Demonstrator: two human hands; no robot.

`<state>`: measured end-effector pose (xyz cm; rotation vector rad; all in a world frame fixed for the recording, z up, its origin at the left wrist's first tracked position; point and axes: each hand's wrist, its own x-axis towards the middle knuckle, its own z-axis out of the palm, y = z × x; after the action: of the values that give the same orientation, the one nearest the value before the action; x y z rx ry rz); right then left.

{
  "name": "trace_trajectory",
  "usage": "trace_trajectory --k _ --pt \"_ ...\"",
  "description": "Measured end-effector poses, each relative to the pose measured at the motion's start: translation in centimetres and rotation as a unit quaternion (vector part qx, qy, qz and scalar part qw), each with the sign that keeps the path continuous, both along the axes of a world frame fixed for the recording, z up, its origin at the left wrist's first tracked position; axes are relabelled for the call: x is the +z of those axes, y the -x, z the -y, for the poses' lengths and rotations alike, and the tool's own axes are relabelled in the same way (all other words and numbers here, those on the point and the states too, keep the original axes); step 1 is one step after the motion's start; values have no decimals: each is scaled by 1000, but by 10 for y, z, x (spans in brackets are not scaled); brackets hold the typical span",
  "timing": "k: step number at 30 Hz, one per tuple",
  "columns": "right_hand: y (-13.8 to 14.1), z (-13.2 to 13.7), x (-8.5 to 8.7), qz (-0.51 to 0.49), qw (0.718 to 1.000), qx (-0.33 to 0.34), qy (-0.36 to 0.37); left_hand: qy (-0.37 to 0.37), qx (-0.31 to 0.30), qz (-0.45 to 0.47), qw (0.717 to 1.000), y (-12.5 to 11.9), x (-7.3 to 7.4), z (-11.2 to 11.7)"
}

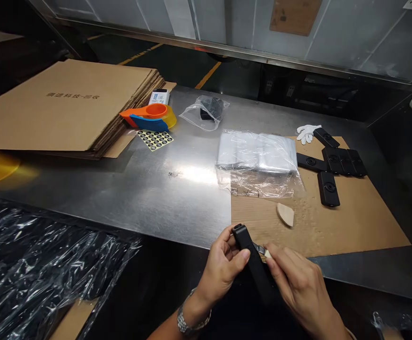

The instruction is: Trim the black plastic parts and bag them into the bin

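Observation:
My left hand is closed around a long black plastic part, held on edge at the near rim of the steel table. My right hand pinches a small metal blade against the side of that part. Several similar black parts lie on a brown cardboard sheet at the right. A small tan wedge-shaped piece rests on the cardboard just beyond my hands.
A pile of clear plastic bags sits mid-table, with a white glove behind it. At the left are stacked flat cardboard boxes, an orange and blue tape dispenser, a sticker sheet and a bagged black item. Crumpled plastic film lies below the table's edge.

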<state>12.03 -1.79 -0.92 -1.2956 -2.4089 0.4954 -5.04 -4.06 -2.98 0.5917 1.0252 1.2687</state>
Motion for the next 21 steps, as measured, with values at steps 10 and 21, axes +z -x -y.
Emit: trace_trajectory --k 10,21 --pt "-4 -3 -5 -58 997 4 42 6 -13 5 1000 -1 -1 -1" --pt "-1 2 3 -42 999 16 -10 33 -34 -5 999 -1 -1 2"
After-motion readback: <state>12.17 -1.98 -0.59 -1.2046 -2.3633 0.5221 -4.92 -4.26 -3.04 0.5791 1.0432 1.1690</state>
